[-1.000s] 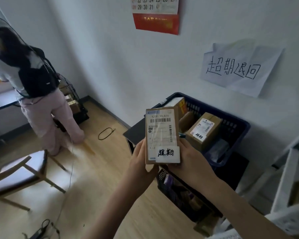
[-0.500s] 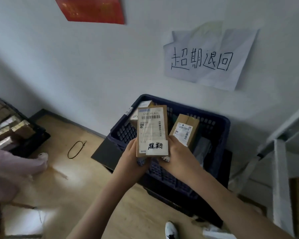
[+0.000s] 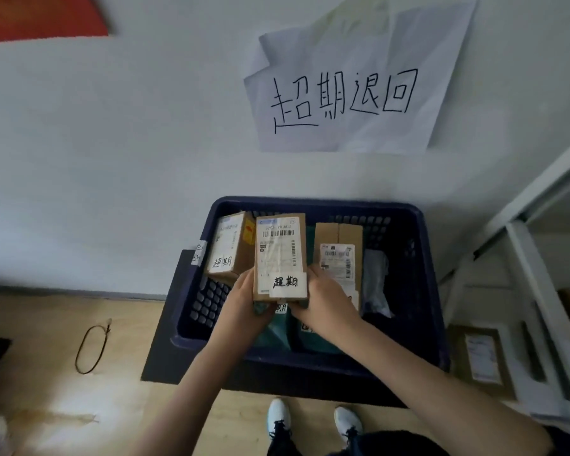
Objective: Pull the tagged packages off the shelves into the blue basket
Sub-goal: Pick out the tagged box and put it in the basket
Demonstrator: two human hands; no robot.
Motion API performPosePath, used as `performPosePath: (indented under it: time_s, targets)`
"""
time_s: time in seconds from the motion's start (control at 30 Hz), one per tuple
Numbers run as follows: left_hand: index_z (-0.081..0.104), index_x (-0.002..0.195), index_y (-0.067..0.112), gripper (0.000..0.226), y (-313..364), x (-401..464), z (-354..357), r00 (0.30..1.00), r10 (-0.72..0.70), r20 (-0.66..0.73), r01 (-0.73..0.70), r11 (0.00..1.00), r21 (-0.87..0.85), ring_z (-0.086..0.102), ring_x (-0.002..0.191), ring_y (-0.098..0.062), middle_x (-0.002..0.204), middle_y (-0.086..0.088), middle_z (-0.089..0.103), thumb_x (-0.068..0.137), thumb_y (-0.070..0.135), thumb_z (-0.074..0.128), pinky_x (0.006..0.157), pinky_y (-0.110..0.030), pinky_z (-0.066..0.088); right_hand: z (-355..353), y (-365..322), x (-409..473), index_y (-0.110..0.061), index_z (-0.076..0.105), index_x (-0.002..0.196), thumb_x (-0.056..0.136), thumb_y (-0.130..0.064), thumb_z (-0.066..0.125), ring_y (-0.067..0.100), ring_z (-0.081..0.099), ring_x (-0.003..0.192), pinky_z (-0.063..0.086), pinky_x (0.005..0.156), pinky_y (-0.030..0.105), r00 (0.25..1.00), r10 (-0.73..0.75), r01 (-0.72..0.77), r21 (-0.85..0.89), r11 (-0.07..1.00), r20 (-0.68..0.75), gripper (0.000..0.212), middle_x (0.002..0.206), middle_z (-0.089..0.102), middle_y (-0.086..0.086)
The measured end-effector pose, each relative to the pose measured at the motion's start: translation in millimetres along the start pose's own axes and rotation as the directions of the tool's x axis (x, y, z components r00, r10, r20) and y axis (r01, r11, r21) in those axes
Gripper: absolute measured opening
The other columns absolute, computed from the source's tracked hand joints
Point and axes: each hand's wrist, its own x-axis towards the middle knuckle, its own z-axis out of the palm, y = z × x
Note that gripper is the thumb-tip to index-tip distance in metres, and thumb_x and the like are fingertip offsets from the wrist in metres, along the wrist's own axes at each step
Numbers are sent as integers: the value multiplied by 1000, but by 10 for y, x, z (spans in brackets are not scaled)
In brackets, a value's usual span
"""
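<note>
Both hands on one package. My left hand (image 3: 244, 301) grips the lower left edge of the tagged package (image 3: 279, 255), fingers curled behind it; my right hand (image 3: 323, 299) grips the lower right edge the same way. The package is a flat brown carton, upright, label side toward me, with a white handwritten tag (image 3: 287, 284) at its bottom end. It is held above the middle of the blue basket (image 3: 422, 291), inside the line of the rim.

In the basket: a tagged carton (image 3: 227, 248) leaning in the far left corner; a second brown carton (image 3: 338, 255) right of centre, partly behind my right hand; a clear-wrapped item (image 3: 374, 278) along the right wall; green bags (image 3: 277, 330) at the near side, below my hands.

The basket stands against the wall, under a paper sign (image 3: 352, 90). White shelving (image 3: 524, 258) stands just beside its right side. A cable loop (image 3: 91, 348) lies on the wooden floor to the left. My shoes (image 3: 278, 417) are at the near edge.
</note>
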Motion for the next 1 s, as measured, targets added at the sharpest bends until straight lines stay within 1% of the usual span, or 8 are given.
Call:
performPosePath:
  time_s: [0.1,0.3,0.43,0.5,0.57,0.7,0.83,1.0]
  targets:
    - [49,144,30,68,-165,224,3,998,30,56,-29,999,-17,45,123,4,140,12,51,83,19,77,102,-25,48,164,38,124,-17,55,137,80,-23,81,15,59,103,56,86,29,994,99,-100,-17,995,-55,64,122,57,1]
    - [46,147,21,69,-481,451,36,978,99,184,-93,995,-44,48,128,-4,143,6,50,85,14,76,103,-23,43,373,116,257,-19,61,129,79,-26,80,17,61,99,55,76,30,966,243,-251,-83,965,-92,54,114,63,0]
    - [49,143,19,62,-618,508,114,966,119,230,-109,993,-55,53,124,-11,139,2,53,87,13,74,96,-18,40,493,189,248,-20,62,127,78,-28,79,17,61,98,56,75,31,955,288,-295,-106,950,-76,52,111,63,0]
    - [49,143,18,62,-661,554,158,967,130,220,-121,991,-55,53,123,-12,137,0,54,86,12,73,96,-19,41,480,214,280,-23,62,125,78,-37,77,16,62,96,57,72,32,959,279,-284,-134,949,-57,51,108,63,-2]
    - [48,143,15,62,-701,585,208,968,135,214,-127,991,-51,52,124,-13,135,-2,56,86,11,73,98,-20,41,409,217,314,-26,61,126,78,-48,73,14,62,94,58,72,33,960,279,-281,-126,951,-33,54,106,65,-4]
    - [50,139,11,58,-729,618,321,958,146,245,-146,989,-17,56,121,-19,133,-5,57,86,12,74,102,-33,49,210,246,351,-27,46,140,75,-45,80,16,62,98,56,79,36,946,323,-321,-134,938,-4,75,114,66,-5]
    - [50,140,12,62,-721,736,446,947,142,287,-155,988,20,57,118,-21,131,-7,59,85,18,77,99,-38,52,115,319,369,-15,32,152,81,-42,76,22,63,96,57,76,39,921,389,-365,-346,864,-1,88,112,64,1]
    - [56,129,12,49,-723,867,572,960,74,269,-96,993,73,61,111,-23,122,-8,61,83,9,74,88,-32,51,135,289,425,-9,49,132,89,-37,71,25,65,91,42,62,34,938,346,-261,-641,722,8,55,104,68,5]
